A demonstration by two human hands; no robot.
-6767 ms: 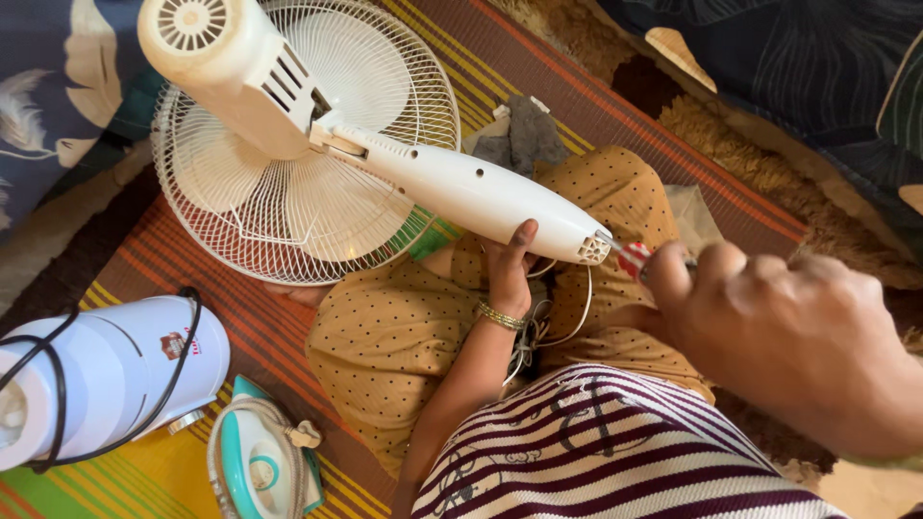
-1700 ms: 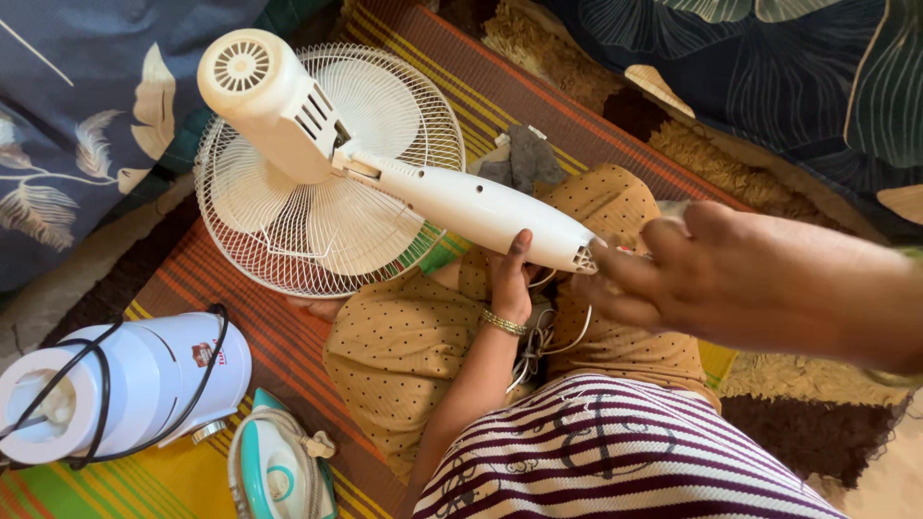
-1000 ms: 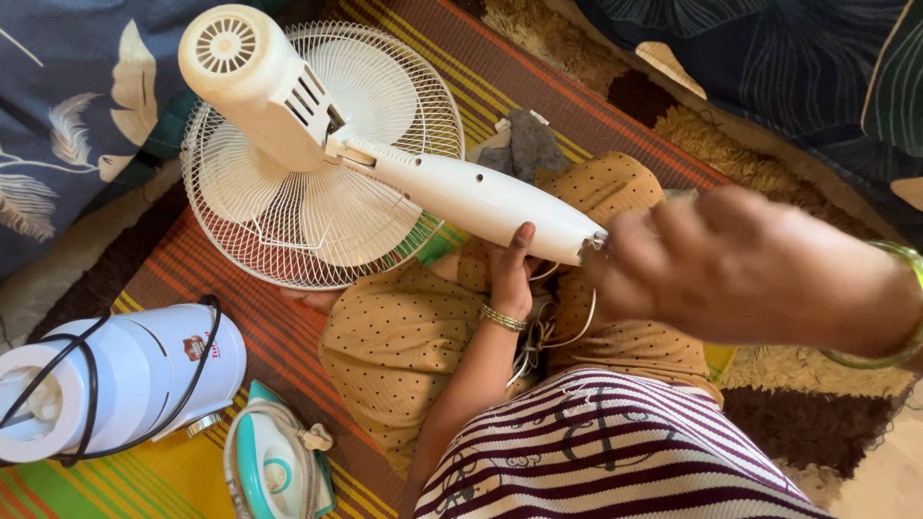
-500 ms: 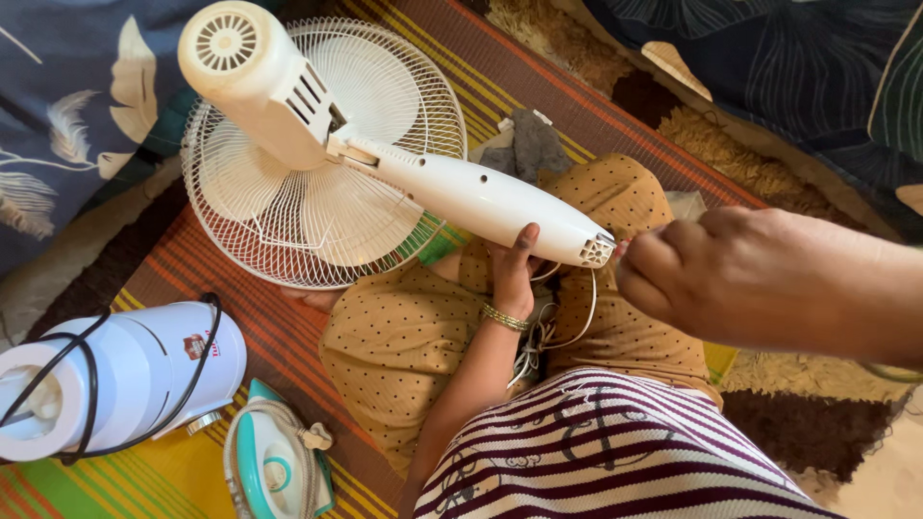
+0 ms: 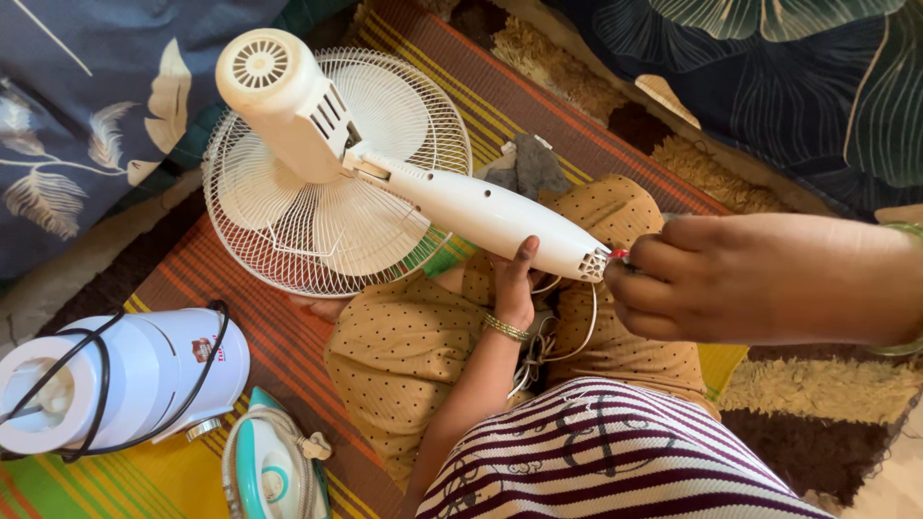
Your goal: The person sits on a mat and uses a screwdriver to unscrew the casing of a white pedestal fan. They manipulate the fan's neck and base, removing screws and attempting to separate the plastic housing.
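A white pedestal fan lies tilted across my lap, its wire cage (image 5: 332,226) on the striped mat and its motor housing (image 5: 274,91) pointing up. My left hand (image 5: 516,288), with a gold bracelet, holds the fan's white stem (image 5: 481,211) from beneath. At the stem's vented lower end (image 5: 593,262), my right hand (image 5: 760,279) has its fingers pinched on a small red thing (image 5: 620,255), mostly hidden by the fingers. A white cord (image 5: 577,332) coils on my lap under the stem.
A white cylindrical appliance (image 5: 115,380) wrapped in black cord lies at lower left, next to a teal and white clothes iron (image 5: 274,471). A grey cloth (image 5: 534,163) sits beyond the stem. Blue leaf-print cushions (image 5: 87,106) and a shaggy rug (image 5: 827,384) border the mat.
My right hand, which covered the stem's end a second ago, has drawn back slightly to the right, and the red thing now shows. Fan and left hand have barely shifted.
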